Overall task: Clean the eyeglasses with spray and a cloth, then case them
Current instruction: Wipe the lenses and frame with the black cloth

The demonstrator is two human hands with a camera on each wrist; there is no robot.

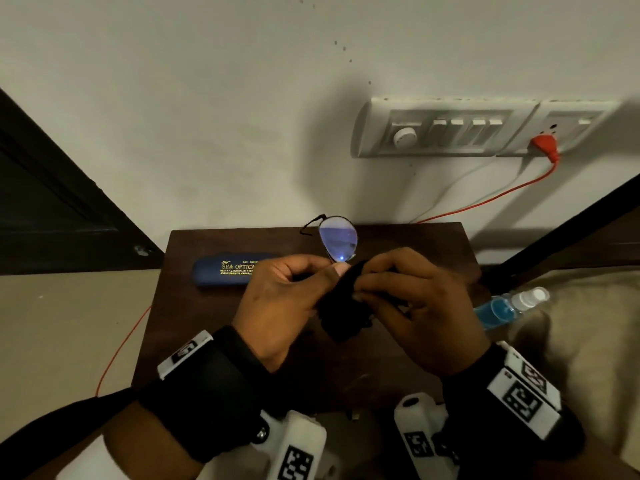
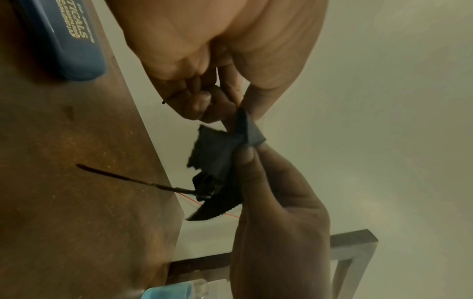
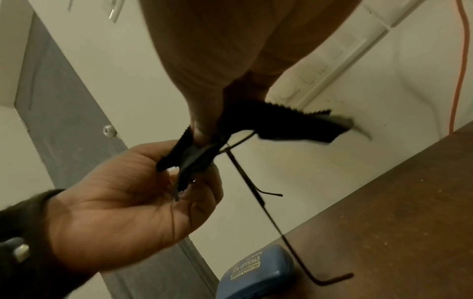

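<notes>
Both hands work above the table (image 1: 214,323): left hand (image 1: 284,299) pinches the glasses (image 1: 337,242) steady so right hand (image 1: 419,303) can pinch the cloth (image 1: 341,313) over a lens.

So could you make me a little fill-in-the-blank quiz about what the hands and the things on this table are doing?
1. The right hand rubs one lens of the eyeglasses with a ____ cloth.
2. The left hand holds the eyeglasses by the ____.
3. The closed blue glasses case lies on the ____ table.
4. The spray bottle holds ____ liquid.

Missing words: black; frame; wooden; blue
</notes>
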